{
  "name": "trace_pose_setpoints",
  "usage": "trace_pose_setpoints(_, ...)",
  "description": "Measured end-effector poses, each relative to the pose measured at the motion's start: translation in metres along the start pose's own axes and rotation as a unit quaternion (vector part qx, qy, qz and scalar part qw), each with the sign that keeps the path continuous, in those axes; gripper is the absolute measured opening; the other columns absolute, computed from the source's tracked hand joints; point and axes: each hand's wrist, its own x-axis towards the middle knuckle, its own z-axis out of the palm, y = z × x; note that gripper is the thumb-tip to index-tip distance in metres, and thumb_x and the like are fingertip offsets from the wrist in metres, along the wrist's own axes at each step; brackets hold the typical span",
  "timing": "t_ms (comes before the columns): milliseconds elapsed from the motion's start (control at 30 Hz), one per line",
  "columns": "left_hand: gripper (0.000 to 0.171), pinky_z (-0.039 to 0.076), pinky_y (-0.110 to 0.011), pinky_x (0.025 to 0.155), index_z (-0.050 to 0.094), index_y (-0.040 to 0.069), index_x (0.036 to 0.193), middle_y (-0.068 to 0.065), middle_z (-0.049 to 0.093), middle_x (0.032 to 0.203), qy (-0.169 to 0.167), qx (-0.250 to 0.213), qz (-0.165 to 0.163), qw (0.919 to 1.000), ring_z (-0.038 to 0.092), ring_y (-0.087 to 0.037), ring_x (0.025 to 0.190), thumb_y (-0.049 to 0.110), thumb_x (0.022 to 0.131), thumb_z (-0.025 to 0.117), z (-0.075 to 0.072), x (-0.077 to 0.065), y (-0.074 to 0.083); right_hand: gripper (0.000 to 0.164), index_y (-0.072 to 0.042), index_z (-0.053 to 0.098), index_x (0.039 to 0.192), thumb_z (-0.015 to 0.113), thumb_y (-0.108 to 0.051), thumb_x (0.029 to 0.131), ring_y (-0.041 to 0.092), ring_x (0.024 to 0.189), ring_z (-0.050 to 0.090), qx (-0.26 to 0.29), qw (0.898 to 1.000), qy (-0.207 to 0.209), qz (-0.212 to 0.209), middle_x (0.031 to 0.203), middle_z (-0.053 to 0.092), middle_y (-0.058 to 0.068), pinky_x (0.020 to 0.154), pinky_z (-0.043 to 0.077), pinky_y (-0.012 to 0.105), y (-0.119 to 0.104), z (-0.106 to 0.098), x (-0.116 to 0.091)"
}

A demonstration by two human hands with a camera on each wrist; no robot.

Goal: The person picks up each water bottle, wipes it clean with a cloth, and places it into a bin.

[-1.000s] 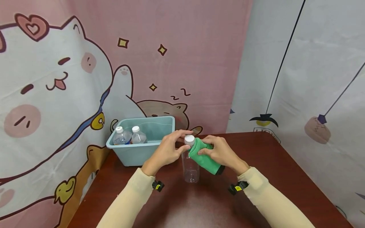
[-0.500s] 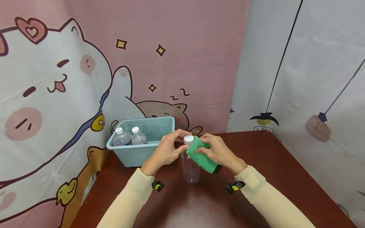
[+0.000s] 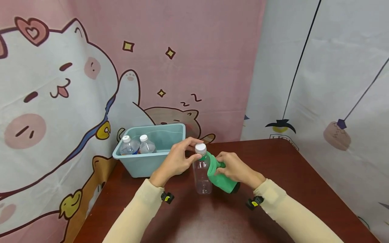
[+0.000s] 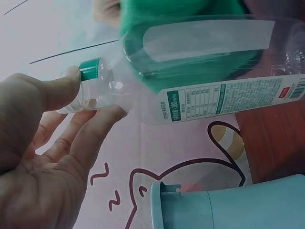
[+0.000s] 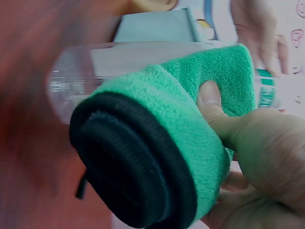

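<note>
A clear plastic bottle (image 3: 202, 180) with a white cap (image 3: 200, 148) stands upright on the table. My left hand (image 3: 178, 159) grips its neck just below the cap, thumb on one side and fingers on the other, as the left wrist view also shows. My right hand (image 3: 237, 169) holds a folded green towel (image 3: 224, 180) with a black edge. The towel lies along the bottle's right side, below the neck. A printed label (image 4: 224, 98) shows on the bottle in the left wrist view. Thick black edging (image 5: 138, 157) of the towel faces the right wrist camera.
Behind and left of the bottle stands a light blue plastic bin (image 3: 149, 166). Two bottles with white caps, one bottle (image 3: 129, 147) and another bottle (image 3: 147, 146), stand inside it. A dark red table (image 3: 273, 199) extends forward to a cartoon-printed curtain (image 3: 206, 67).
My right hand has moved the green towel down from beside the cap to the bottle's upper side, slightly to the right. The left hand keeps its grip on the neck.
</note>
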Motion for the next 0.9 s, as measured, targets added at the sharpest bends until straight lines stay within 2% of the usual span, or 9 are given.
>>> trace_pose_setpoints(200, 0.05, 0.068, -0.047, 0.109, 0.07, 0.015, 0.15, -0.005, 0.081, 0.134, -0.003, 0.005, -0.004, 1.0, 0.085, -0.023, 0.119, 0.012, 0.104, 0.09, 0.0, 0.0, 0.0, 0.013, -0.02, 0.091, 0.101, 0.098, -0.012, 0.095, 0.019, 0.106, 0.081, 0.005, 0.999, -0.034, -0.019, 0.109, 0.084, 0.001, 0.086, 0.068, 0.028, 0.015, 0.023, -0.007)
trace_pose_setpoints(367, 0.049, 0.068, -0.048, 0.109, 0.07, 0.015, 0.149, -0.005, 0.081, 0.134, -0.004, 0.004, -0.009, 0.9999, 0.085, -0.024, 0.119, 0.012, 0.104, 0.09, 0.0, -0.001, 0.0, 0.011, -0.019, 0.09, 0.091, 0.1, -0.014, 0.092, 0.003, 0.088, 0.074, 0.017, 0.997, -0.076, -0.03, 0.091, 0.084, -0.003, 0.072, 0.06, 0.02, 0.023, 0.039, -0.011)
trace_pose_setpoints(467, 0.049, 0.068, -0.049, 0.109, 0.07, 0.014, 0.15, -0.006, 0.08, 0.134, -0.007, 0.001, -0.008, 0.9999, 0.085, -0.027, 0.12, 0.012, 0.105, 0.089, 0.001, -0.001, 0.001, 0.013, -0.019, 0.089, 0.088, 0.099, -0.014, 0.094, -0.005, 0.075, 0.068, 0.031, 0.994, -0.105, -0.016, 0.083, 0.083, -0.004, 0.065, 0.055, 0.017, 0.026, 0.046, -0.013)
trace_pose_setpoints(600, 0.05, 0.068, -0.048, 0.109, 0.069, 0.012, 0.15, -0.007, 0.08, 0.135, -0.007, 0.001, -0.001, 1.0, 0.085, -0.028, 0.12, 0.012, 0.105, 0.089, 0.001, -0.001, 0.0, 0.017, -0.019, 0.088, 0.087, 0.094, -0.008, 0.098, -0.005, 0.066, 0.067, 0.055, 0.991, -0.121, 0.001, 0.082, 0.084, -0.002, 0.061, 0.05, 0.017, 0.029, 0.049, -0.015)
trace_pose_setpoints(700, 0.05, 0.068, -0.046, 0.108, 0.07, 0.014, 0.15, -0.006, 0.08, 0.134, -0.004, 0.005, -0.001, 1.0, 0.085, -0.026, 0.119, 0.012, 0.104, 0.09, 0.001, -0.001, 0.0, 0.024, -0.019, 0.089, 0.088, 0.088, 0.002, 0.101, 0.001, 0.07, 0.074, 0.073, 0.991, -0.116, 0.001, 0.086, 0.087, -0.002, 0.06, 0.048, 0.018, 0.03, 0.048, -0.015)
trace_pose_setpoints(767, 0.05, 0.068, -0.046, 0.108, 0.07, 0.015, 0.15, -0.005, 0.08, 0.134, -0.002, 0.007, -0.003, 1.0, 0.085, -0.024, 0.119, 0.012, 0.104, 0.09, 0.001, -0.001, 0.0, 0.029, -0.02, 0.09, 0.091, 0.084, 0.007, 0.101, 0.004, 0.078, 0.079, 0.081, 0.991, -0.11, 0.001, 0.089, 0.088, -0.003, 0.062, 0.048, 0.018, 0.03, 0.047, -0.015)
trace_pose_setpoints(900, 0.049, 0.068, -0.047, 0.109, 0.07, 0.015, 0.15, -0.006, 0.08, 0.134, -0.002, 0.005, -0.003, 1.0, 0.085, -0.025, 0.119, 0.012, 0.104, 0.09, 0.001, -0.001, 0.0, 0.032, -0.021, 0.091, 0.096, 0.081, 0.009, 0.101, 0.007, 0.088, 0.08, 0.086, 0.992, -0.088, -0.004, 0.093, 0.088, -0.004, 0.065, 0.052, 0.018, 0.03, 0.043, -0.016)
